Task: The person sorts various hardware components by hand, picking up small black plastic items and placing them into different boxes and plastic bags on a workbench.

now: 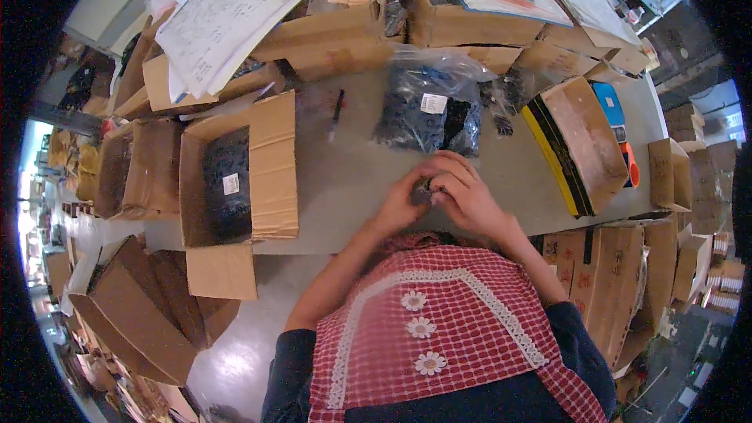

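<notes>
My left hand [403, 197] and my right hand [468, 194] meet over the near part of the table, just in front of my apron. Both have their fingers curled together around a small dark thing [424, 186], mostly hidden, whose kind I cannot make out. Right beyond my fingertips lies a clear plastic bag [407, 113] of dark pieces with a white label [433, 103]. A black pen [338, 113] rests on the table to the left of the bag.
An open cardboard box [274, 164] with dark bagged contents stands at the left. On the right are a smaller box [583, 141] with yellow-black edging, a blue object [609, 106] and an orange ring-shaped item [630, 164]. Papers [227, 23] lie over boxes along the back.
</notes>
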`<state>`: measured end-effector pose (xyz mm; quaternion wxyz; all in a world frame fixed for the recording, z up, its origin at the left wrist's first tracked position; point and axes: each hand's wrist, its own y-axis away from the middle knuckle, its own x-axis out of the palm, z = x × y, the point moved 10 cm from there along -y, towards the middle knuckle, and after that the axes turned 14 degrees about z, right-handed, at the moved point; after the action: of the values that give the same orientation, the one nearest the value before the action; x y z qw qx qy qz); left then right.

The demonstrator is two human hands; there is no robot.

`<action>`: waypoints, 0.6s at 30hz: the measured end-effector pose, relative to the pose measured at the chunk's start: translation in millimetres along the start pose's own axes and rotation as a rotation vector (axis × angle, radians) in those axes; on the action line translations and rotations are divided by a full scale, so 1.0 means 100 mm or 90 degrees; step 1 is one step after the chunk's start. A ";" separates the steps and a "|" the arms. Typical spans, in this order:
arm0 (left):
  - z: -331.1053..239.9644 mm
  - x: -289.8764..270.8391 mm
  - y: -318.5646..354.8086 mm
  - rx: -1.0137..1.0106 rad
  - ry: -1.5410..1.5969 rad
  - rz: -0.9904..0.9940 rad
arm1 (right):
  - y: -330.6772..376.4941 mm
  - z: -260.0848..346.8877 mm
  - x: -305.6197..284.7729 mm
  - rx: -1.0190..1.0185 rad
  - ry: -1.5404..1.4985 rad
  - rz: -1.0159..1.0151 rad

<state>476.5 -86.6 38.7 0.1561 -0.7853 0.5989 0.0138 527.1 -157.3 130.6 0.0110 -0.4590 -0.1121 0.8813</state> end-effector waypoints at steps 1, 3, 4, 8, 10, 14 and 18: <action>0.06 0.00 0.01 -0.030 -0.009 -0.003 | 0.01 -0.08 0.05 0.036 0.004 0.003; 0.24 0.00 0.04 -0.087 -0.025 -0.006 | 0.05 -0.29 0.22 0.111 0.013 0.007; 0.27 0.00 0.04 -0.061 -0.062 -0.002 | 0.06 -0.31 0.27 0.103 0.006 0.018; 0.31 0.02 0.04 -0.086 -0.088 0.025 | 0.09 -0.30 0.31 0.107 -0.011 0.037; 0.28 0.04 0.02 -0.104 -0.087 0.036 | 0.10 -0.34 0.28 0.132 0.008 0.041; 0.10 0.03 -0.03 -0.022 -0.134 0.044 | 0.17 -0.50 0.25 0.204 0.019 0.058; 0.05 0.00 -0.02 -0.050 -0.071 0.051 | 0.19 -0.49 0.12 0.235 -0.069 0.050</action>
<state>478.7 -84.6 34.2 0.1576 -0.7642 0.6194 0.0872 561.4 -165.7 90.0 0.0547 -0.4052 0.0686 0.9100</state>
